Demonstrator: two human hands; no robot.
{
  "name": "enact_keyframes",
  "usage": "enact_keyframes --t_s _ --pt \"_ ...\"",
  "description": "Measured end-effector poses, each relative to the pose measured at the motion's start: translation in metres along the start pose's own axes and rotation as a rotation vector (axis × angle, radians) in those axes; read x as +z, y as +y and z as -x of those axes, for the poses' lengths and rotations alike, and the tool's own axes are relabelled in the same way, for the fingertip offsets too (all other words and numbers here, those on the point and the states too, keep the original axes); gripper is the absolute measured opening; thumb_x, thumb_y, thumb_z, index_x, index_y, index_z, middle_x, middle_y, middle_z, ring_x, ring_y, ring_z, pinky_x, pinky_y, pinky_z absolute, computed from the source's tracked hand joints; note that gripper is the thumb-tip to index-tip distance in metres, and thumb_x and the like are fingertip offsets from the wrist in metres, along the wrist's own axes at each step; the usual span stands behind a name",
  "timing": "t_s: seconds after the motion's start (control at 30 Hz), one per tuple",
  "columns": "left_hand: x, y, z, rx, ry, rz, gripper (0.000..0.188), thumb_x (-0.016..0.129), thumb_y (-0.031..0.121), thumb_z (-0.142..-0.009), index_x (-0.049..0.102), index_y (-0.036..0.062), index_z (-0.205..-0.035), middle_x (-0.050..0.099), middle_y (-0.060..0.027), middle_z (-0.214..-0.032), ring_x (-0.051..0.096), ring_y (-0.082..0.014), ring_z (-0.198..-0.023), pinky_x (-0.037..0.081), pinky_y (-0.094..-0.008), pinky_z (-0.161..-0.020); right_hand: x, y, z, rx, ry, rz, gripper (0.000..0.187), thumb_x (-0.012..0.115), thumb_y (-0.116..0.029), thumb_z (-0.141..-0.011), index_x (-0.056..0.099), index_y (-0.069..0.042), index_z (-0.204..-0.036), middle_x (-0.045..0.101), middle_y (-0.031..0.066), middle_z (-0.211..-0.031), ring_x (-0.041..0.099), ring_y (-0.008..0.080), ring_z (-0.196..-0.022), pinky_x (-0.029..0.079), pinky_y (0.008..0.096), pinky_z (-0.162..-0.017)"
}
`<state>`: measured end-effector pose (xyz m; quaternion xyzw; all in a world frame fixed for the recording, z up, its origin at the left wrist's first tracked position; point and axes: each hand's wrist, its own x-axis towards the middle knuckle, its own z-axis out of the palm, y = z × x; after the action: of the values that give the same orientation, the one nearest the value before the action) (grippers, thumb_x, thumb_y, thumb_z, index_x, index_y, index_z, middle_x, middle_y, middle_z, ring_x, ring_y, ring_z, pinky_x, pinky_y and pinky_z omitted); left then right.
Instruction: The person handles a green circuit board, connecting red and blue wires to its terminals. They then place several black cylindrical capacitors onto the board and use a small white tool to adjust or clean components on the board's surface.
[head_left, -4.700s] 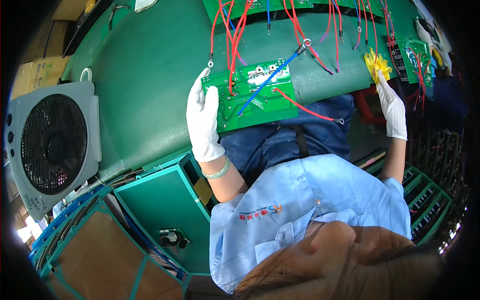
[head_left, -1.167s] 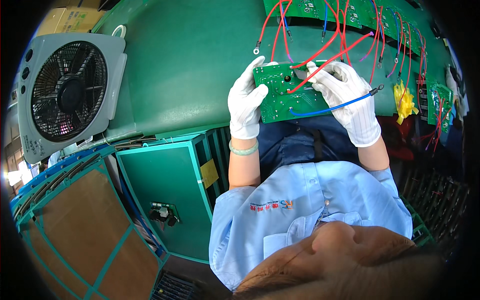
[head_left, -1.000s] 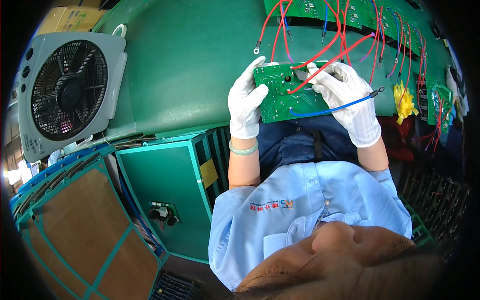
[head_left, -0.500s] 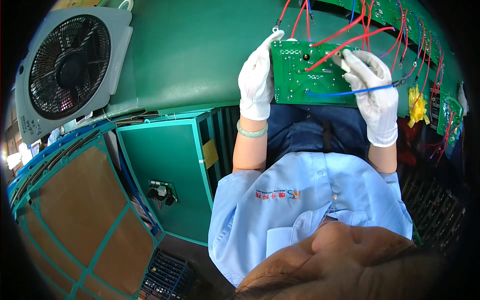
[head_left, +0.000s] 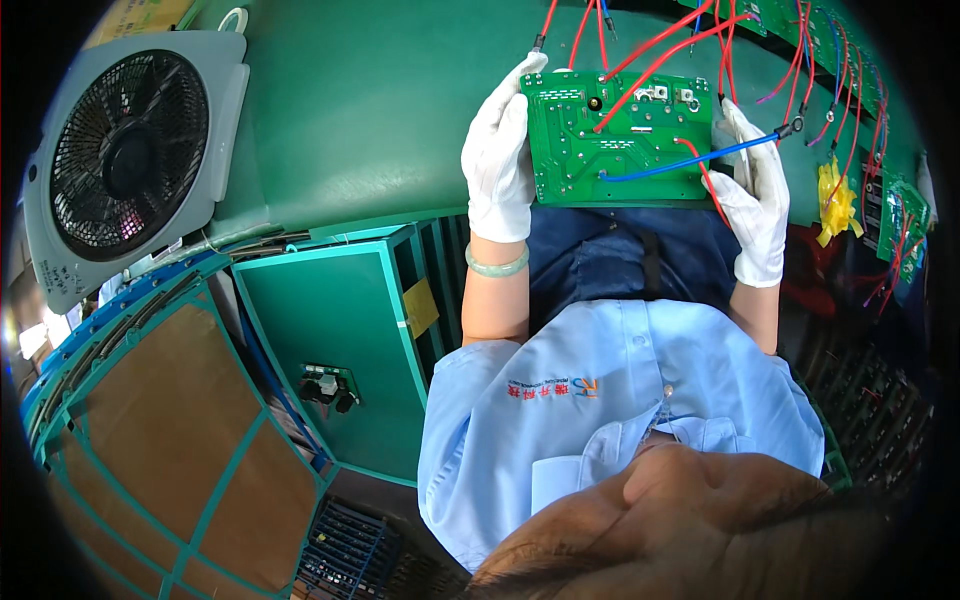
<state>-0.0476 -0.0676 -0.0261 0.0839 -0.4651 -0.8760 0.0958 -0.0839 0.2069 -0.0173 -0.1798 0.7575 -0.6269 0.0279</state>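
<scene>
A green circuit board, solder side facing up, is held above the front edge of the green table. My left hand, in a white glove, grips the board's left edge. My right hand, also gloved, is at its right edge, with the thumb beside a short red wire and the fingers extended along the side. Part of that grip is hidden. A blue wire with a ring terminal crosses the board and reaches over my right hand. Longer red wires rise from the board toward the far side.
A grey box fan is at the left of the green table. More wired boards line the far right, near yellow tape-like material. A green cabinet and a brown-panelled frame are at lower left.
My right hand has moved off the board's face to its right edge, uncovering metal terminals and the short red wire. The board and my left hand have shifted slightly left.
</scene>
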Motion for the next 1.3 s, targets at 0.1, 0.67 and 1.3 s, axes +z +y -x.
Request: enact_keyframes --t_s 0.1,0.67,1.3 --pt "0.008 0.007 0.005 0.017 0.02 -0.023 0.052 0.054 0.024 -0.101 0.046 -0.0108 -0.138 0.057 -0.0195 -0.135 0.06 -0.0245 -0.119 0.043 -0.0358 -0.106 0.004 0.009 0.006 -0.003 -0.032 -0.052 0.068 0.078 0.001 -0.078 0.049 0.003 -0.14 0.049 0.0156 -0.144 0.05 0.0255 -0.132 0.039 0.0369 -0.111" --pt "0.0 0.001 -0.008 0.098 0.074 -0.453 0.049 0.05 0.023 -0.103 0.045 -0.0102 -0.139 0.062 -0.0192 -0.127 0.063 -0.0235 -0.111 0.05 -0.0364 -0.099 -0.041 0.016 0.002 0.366 -0.051 -0.522 0.043 0.058 -0.023 -0.096 0.06 0.005 -0.13 0.064 0.0048 -0.085 0.032 -0.0008 -0.049 0.022 0.0172 -0.046" --pt "-0.009 -0.002 0.015 0.728 -0.145 -1.257 0.037 0.064 0.004 -0.087 0.064 -0.0026 -0.123 0.064 -0.0201 -0.127 0.057 -0.039 -0.124 0.035 -0.0547 -0.113 -0.046 0.03 0.004 0.25 -0.146 -0.606 0.043 0.057 -0.024 -0.098 0.06 0.003 -0.132 0.067 0.0051 -0.084 0.034 -0.0006 -0.051 0.025 0.0183 -0.048"
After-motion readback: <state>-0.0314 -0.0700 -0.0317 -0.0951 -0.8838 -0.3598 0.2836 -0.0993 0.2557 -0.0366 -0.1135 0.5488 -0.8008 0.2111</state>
